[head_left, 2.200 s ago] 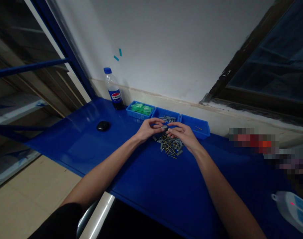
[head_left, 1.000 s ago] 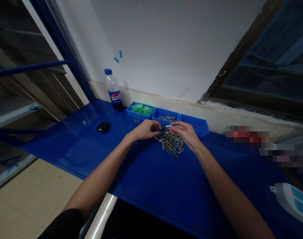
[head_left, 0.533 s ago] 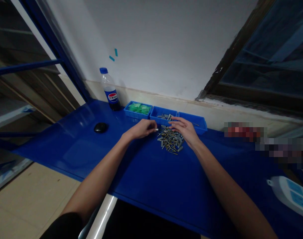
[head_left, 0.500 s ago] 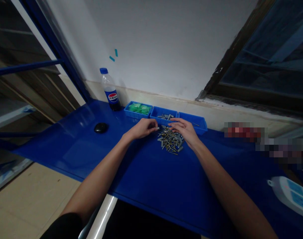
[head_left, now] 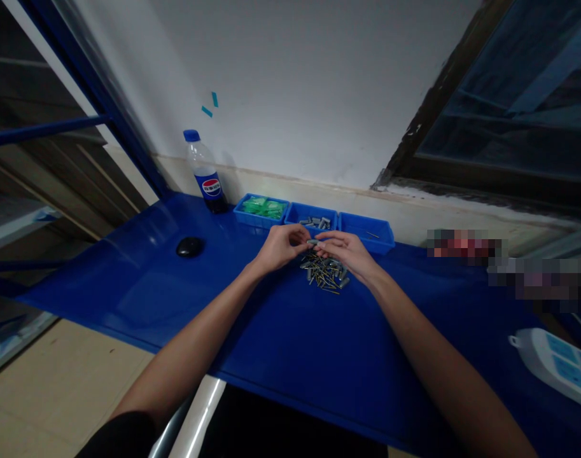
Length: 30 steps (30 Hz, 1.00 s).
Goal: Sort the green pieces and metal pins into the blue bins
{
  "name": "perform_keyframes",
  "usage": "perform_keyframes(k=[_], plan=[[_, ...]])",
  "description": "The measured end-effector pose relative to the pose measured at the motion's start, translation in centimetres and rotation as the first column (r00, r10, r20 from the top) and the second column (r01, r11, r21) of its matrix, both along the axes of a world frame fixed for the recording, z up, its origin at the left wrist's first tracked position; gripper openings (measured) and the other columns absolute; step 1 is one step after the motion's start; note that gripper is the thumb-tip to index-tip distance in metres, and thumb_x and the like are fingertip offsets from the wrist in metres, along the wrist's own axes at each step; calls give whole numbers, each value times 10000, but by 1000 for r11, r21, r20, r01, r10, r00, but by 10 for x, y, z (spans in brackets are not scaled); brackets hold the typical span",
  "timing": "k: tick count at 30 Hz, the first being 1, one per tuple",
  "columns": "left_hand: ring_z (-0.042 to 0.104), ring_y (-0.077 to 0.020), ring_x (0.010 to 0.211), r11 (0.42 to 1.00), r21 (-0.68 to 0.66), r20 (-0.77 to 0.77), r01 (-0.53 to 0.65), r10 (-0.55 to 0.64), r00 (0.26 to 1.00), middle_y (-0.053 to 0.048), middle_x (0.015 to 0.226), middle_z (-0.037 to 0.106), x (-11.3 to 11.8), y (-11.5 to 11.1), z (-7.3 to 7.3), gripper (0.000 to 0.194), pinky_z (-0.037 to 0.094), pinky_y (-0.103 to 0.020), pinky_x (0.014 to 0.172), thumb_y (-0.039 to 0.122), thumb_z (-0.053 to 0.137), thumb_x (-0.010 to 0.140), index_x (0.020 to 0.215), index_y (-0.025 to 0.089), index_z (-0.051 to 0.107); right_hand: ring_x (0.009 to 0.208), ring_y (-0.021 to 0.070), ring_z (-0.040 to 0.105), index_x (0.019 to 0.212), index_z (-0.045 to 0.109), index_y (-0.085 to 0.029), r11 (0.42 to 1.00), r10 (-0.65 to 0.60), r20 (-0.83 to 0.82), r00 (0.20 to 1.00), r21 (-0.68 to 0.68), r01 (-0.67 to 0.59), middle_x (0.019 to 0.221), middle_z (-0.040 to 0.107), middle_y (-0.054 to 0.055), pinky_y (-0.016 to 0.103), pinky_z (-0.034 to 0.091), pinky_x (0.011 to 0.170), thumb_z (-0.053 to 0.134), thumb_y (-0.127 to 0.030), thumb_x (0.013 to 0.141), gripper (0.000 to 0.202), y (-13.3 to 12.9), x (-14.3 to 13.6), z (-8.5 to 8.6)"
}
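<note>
My left hand [head_left: 284,247] and my right hand [head_left: 345,251] meet over a loose pile. Between their fingertips is a small grey metal cylinder [head_left: 313,242], pinched from the left and touched by the right fingers. Whether the right fingers hold anything more is too small to tell. Under the hands lies the pile of thin brass-coloured pins [head_left: 324,278] mixed with grey cylinders [head_left: 343,283]. Just behind stand three blue bins: one with grey cylinders [head_left: 321,222], one with green plastic packets [head_left: 264,207], and one with a thin pin [head_left: 372,235] in it.
A cola bottle [head_left: 208,178] stands against the wall at the back left, with a black computer mouse [head_left: 189,247] in front of it. A white case with blue panels [head_left: 555,362] lies at the right of the blue table [head_left: 280,343]. Blurred-out items sit at the back right.
My hands have come together; the right fingers have closed in on the cylinder in my left hand. The view has shifted slightly.
</note>
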<state>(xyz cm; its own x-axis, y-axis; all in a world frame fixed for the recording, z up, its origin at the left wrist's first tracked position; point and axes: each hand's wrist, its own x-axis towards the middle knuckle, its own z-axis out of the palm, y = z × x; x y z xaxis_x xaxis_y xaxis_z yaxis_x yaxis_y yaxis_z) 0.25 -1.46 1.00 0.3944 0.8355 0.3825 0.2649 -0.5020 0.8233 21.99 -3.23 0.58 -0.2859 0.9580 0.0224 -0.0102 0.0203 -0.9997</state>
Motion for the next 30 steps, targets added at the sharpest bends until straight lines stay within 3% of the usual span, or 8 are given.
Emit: perform_keyframes(k=[14, 24, 30], plan=[[724, -154, 738, 1000, -18, -7, 0, 0, 1000, -61, 819, 762, 4, -2, 4, 178, 603, -261, 719, 275, 756, 802, 881, 123, 705, 790, 206, 727, 1024, 779, -214, 1000, -18, 19, 1000, -11, 18, 888, 795, 80, 392, 569, 793, 831, -352, 762, 301, -2, 0, 2], [741, -162, 771, 994, -101, 95, 39, -29, 995, -81, 883, 772, 6, -2, -1, 221, 629, -291, 773, 217, 772, 752, 931, 120, 687, 766, 192, 713, 986, 780, -214, 998, -52, -4, 999, -44, 51, 875, 787, 75, 357, 558, 758, 844, -354, 736, 294, 0, -1, -3], [744, -163, 807, 994, -76, 0, 80, -80, 997, -68, 899, 768, 3, 0, -6, 200, 615, -292, 800, 173, 702, 784, 977, 128, 677, 740, 188, 701, 916, 789, -214, 995, -86, 29, 996, -39, 87, 837, 781, 71, 350, 563, 730, 818, -338, 728, 227, 3, 1, 1]])
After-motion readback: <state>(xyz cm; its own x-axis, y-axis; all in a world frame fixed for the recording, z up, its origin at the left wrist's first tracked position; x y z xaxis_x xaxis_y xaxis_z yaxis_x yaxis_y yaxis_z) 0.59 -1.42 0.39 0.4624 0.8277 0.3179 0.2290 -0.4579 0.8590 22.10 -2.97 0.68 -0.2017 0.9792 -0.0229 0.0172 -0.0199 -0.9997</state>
